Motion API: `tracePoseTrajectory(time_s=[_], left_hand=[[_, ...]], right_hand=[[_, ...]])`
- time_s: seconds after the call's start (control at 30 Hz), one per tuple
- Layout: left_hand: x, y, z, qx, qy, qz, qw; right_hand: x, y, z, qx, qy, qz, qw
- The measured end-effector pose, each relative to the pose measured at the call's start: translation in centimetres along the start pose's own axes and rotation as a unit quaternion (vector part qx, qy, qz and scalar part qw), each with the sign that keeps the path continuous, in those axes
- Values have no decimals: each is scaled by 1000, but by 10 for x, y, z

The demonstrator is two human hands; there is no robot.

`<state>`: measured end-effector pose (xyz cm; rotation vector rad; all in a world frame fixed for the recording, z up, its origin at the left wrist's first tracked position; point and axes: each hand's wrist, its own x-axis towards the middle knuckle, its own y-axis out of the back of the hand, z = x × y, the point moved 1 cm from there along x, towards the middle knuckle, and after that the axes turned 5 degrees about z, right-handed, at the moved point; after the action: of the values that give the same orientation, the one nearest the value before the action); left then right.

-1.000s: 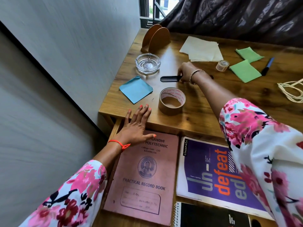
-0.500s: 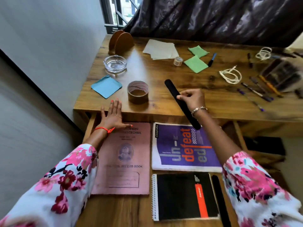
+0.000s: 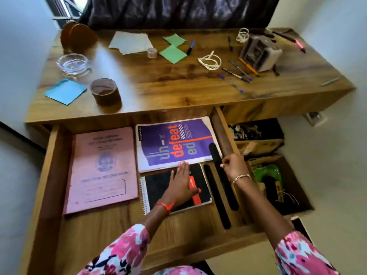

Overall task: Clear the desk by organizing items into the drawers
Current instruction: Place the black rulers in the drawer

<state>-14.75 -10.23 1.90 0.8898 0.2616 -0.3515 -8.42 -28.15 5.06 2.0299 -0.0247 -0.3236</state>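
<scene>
A wide wooden drawer [image 3: 49, 175] stands pulled out under the desk [image 3: 178, 86]. In it lie a pink record book [image 3: 101, 169], a purple notebook [image 3: 174, 141] and a black spiral notebook [image 3: 158, 187]. My left hand [image 3: 181, 185] rests flat, fingers apart, on the black notebook. My right hand [image 3: 233, 165] pinches a long black strip [image 3: 223, 175] that lies along the drawer's right side, its far end over the purple notebook's corner. A second black strip [image 3: 217, 197] lies beside it.
On the desk: a blue note [image 3: 65, 91], a brown tape roll [image 3: 105, 92], a glass ashtray [image 3: 72, 63], white papers [image 3: 131, 43], green notes [image 3: 172, 53], a small tape [image 3: 152, 52], cords [image 3: 210, 61], several pens [image 3: 238, 73], a grey organiser [image 3: 260, 52]. Boxes [image 3: 278, 175] sit on the floor at right.
My right hand carried the black strip from the desk top down into the drawer's right side. My left hand slid from the pink book onto the black notebook.
</scene>
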Motion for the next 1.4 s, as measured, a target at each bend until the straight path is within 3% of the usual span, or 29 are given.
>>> tracePoseTrajectory(time_s=[0.23,0.5,1.03,1.4], left_hand=[[-6,-36,37,67,-53,-52,995],[-15,-50,37,78,-44,-64,994],[-9,-11,-13,46,8,26,999],[23,54,-52,47,39,109,992]], right_hand=[[-29,-15,26,-141,14,12,990],[-31,-37,31,-117,-1,-26,993],[-26,-42,28,-170,15,-41,985],[12,-23,-14,-118,52,35,991]])
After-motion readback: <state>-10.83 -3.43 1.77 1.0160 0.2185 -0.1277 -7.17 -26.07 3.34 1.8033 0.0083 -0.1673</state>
